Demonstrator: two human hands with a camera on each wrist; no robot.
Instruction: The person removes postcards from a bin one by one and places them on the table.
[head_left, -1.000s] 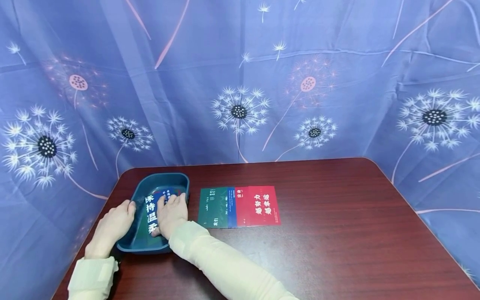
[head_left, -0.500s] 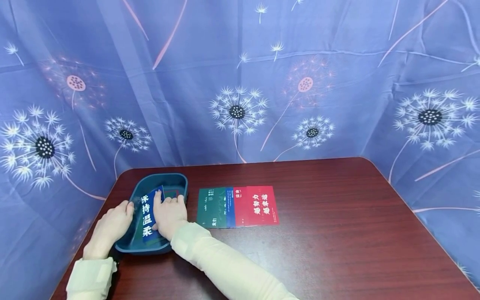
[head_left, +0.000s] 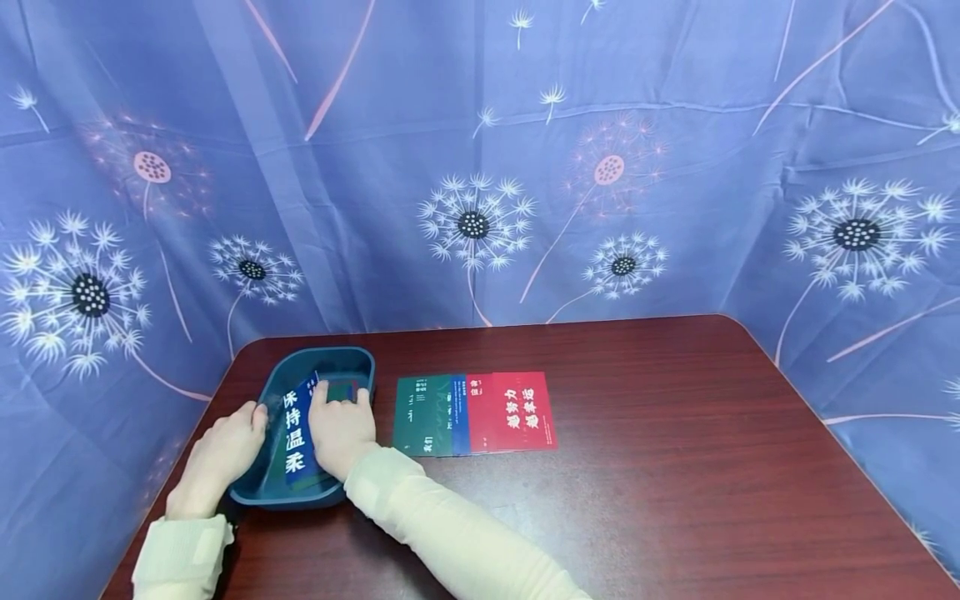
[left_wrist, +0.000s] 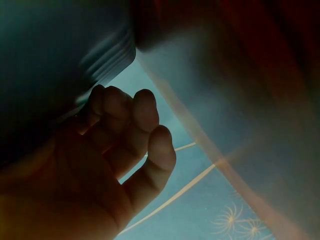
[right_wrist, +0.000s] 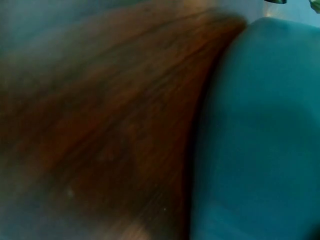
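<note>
At the table's left stands a dark teal plastic tray [head_left: 298,500]. My left hand [head_left: 222,450] grips its left rim; in the left wrist view my left hand [left_wrist: 125,135] has its fingers curled by the outer wall, the thumb out of sight. Inside the tray, a blue card [head_left: 295,429] with large white characters leans toward the left side. My right hand [head_left: 341,429] reaches into the tray against that card's right edge. Its thumb is hidden, so whether it pinches the card does not show. Beyond those fingers, part of a green and red card [head_left: 342,392] is visible in the tray.
Right of the tray, overlapping cards lie in a row: green [head_left: 420,417], a blue strip [head_left: 459,417] and red [head_left: 517,412]. They rest on a dark reddish wooden table [head_left: 660,467]. A blue dandelion-print curtain [head_left: 375,167] borders the table's back and sides.
The blue card has shifted left and tilted in the tray, uncovering the card beneath. My right hand has changed from spread fingers over the card to its right edge. The left hand stays put.
</note>
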